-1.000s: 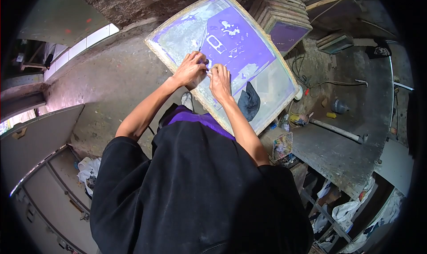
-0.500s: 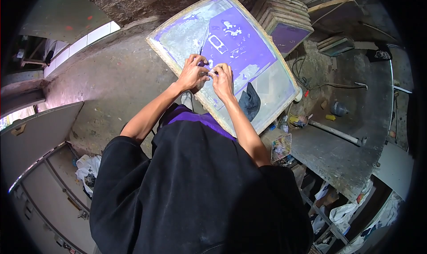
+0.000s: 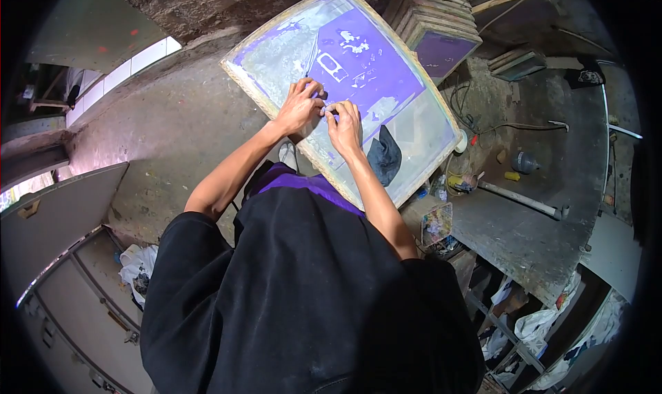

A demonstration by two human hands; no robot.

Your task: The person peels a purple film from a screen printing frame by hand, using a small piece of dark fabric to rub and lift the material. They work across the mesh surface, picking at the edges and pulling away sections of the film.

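A screen-printing frame (image 3: pixel 407 62) lies in front of me, its mesh coated purple in the middle with pale, worn patches and pale printed shapes. Above its near part, my left hand (image 3: pixel 301 111) and my right hand (image 3: pixel 345 126) meet with bent fingers. Both pinch at a tiny pale thing between the fingertips, too small to make out. A dark folded cloth (image 3: pixel 385 159) rests on the mesh to the right of my right hand.
Several stacked frames (image 3: pixel 441 32) stand behind on the right. Further right are a pipe (image 3: pixel 518 201), a clear plastic bottle (image 3: pixel 525 162) and a hose (image 3: pixel 517 126). Near the frame's right corner sits a container with stained sides (image 3: pixel 437 224). Grey panels (image 3: pixel 62 221) line the left.
The view has shifted slightly, so the frame sits a little further up and left. My fingertips have shifted slightly and still meet over the same part of the mesh.
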